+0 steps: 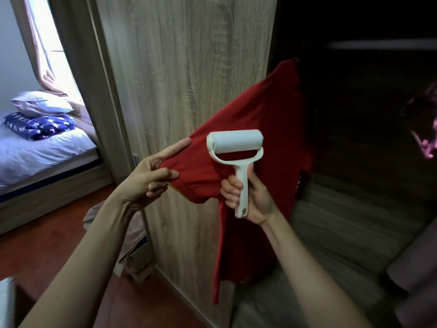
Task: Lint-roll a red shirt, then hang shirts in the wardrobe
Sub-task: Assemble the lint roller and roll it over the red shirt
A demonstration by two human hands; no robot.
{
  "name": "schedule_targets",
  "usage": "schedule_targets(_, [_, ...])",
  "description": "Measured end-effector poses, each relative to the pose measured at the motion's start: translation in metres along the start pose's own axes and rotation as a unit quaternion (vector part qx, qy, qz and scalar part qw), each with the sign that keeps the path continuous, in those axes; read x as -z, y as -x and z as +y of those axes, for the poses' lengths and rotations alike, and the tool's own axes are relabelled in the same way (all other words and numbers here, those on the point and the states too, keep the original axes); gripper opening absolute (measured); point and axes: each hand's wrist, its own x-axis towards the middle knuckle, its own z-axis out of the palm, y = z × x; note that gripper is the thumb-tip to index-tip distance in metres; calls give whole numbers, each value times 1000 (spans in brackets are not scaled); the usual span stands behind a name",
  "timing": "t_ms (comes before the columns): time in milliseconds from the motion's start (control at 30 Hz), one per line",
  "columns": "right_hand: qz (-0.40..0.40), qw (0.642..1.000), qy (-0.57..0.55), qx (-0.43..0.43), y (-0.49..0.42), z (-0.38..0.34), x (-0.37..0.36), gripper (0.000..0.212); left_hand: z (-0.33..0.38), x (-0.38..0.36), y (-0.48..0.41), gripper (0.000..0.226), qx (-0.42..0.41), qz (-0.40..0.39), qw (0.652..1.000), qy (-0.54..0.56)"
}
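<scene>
From my feed: the red shirt (260, 114) hangs at the open wardrobe (354, 114), right beside the wooden side panel (189, 67). Its top runs off into the dark, so I can't see what it hangs from. The left hand (151, 176) pinches the sleeve end and pulls it out sideways, thumb on top, index finger laid straight along the edge, the other fingers curled under. The right hand (248, 195) is wrapped tight round the handle of the white lint roller (236, 147), with the drum up on the sleeve near the shoulder. It looks like it's touching the cloth, but I can't tell how hard. The wardrobe's inside is mostly black. There's a pink thing (428, 147) at the right edge, too blurry and cut off to name. Far left, a bed (47, 152) with a pillow (42, 102) and a starry blanket (40, 126), cropped by the frame.
</scene>
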Motion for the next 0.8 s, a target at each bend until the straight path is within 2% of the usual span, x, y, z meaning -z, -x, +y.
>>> schedule_targets(200, [-107,985,-113,-72,18,33,16,45,0,-2,2,69,5,12,1000,-12])
schedule_targets(367, [-105,993,-38,-26,-7,-26,1,43,4,-4,2,69,7,2,1000,-1])
schedule_targets(433, [-93,994,-30,-40,-6,-15,6,43,5,-5,2,69,5,12,1000,-16])
schedule_targets(533, [-70,991,-76,-91,20,36,25,44,8,-8,2,69,1,16,999,-38])
schedule_targets(600, [-80,989,-81,-95,23,43,28,44,10,-8,1,69,2,20,999,-43])
schedule_targets(733, [-101,994,-10,-48,-7,-19,9,43,12,-7,-2,69,3,20,999,-25])
schedule_targets(800, [-97,994,7,-46,-13,-26,10,44,13,-9,-1,70,3,19,999,-30])
